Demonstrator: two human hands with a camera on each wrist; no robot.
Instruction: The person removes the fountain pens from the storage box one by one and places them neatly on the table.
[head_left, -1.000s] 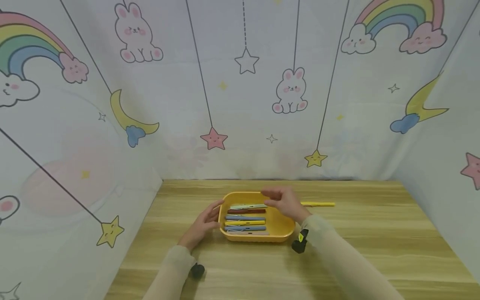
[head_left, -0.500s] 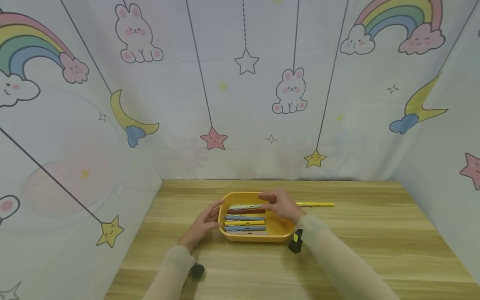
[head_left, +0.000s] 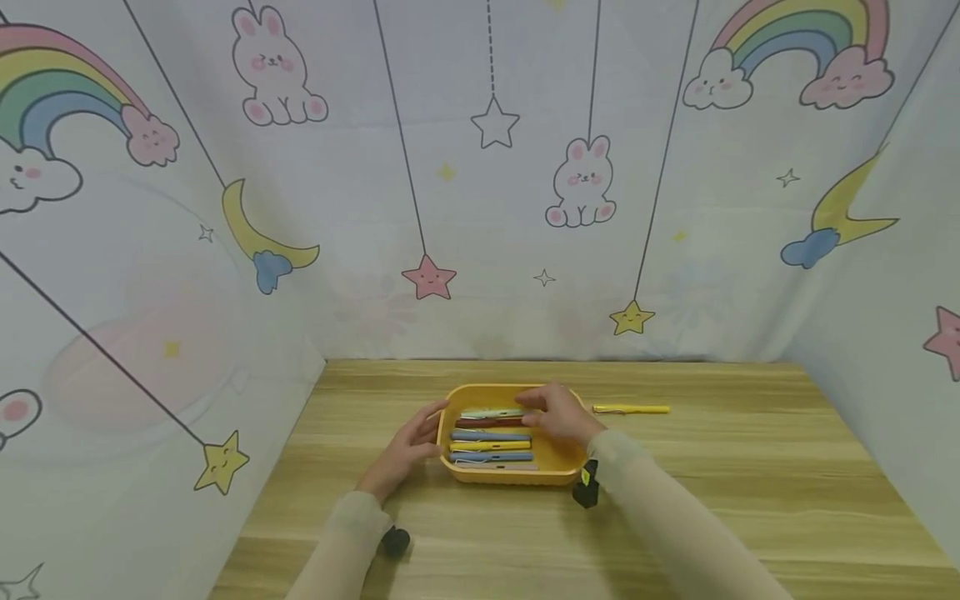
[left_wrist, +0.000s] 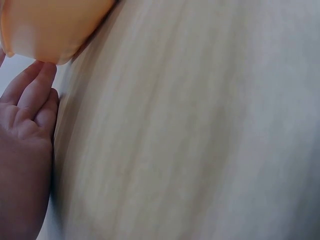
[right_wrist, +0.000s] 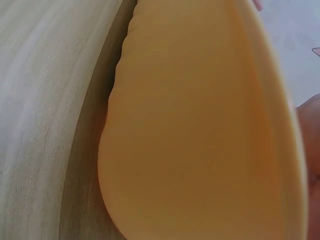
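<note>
A yellow plastic basket (head_left: 517, 478) stands on the table with several pens lying side by side in its left part. From back to front come a pale green pen (head_left: 489, 413), a dark red pen (head_left: 483, 423), blue and yellow ones, and a pale pink pen (head_left: 502, 467). With loosely bent fingers, my left hand (head_left: 403, 454) touches the basket's left end; the left wrist view shows its fingertips against the wall. My right hand (head_left: 564, 414) reaches over the right side, thumb and forefinger apart near the right ends of the green and red pens. Its fingertips are hidden in the right wrist view.
Right of the basket, a yellow pen (head_left: 632, 409) with a clip lies on the wooden table (head_left: 750, 467). A white curtain (head_left: 480, 208) printed with rabbits, stars and rainbows encloses the back and sides.
My right hand has moved slightly left and lower into the basket, uncovering the whole yellow pen on the table. My left hand and the basket have stayed in place.
</note>
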